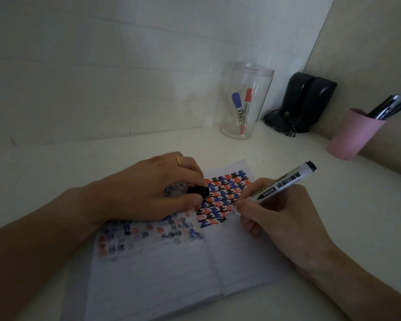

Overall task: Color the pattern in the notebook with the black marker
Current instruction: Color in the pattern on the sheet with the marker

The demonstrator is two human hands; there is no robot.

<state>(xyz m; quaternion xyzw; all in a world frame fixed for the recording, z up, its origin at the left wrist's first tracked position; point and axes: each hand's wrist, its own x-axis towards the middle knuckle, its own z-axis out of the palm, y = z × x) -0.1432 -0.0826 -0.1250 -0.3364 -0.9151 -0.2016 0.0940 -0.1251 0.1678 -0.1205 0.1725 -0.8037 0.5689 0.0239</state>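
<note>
Notebook (171,269) is pinned flat by left hand (158,193), closed around the cap (198,191); marker (280,184) is gripped by right hand (280,218), tip at pattern (220,195) edge.

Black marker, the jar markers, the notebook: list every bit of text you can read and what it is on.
Black marker in the right hand: a large slanted word, a small dark label and a row of characters on the barrel, all too blurred to read.
Red marker and blue marker in the clear jar: barrel print too small to read.
Notebook: coloured pattern only, no words.
</note>
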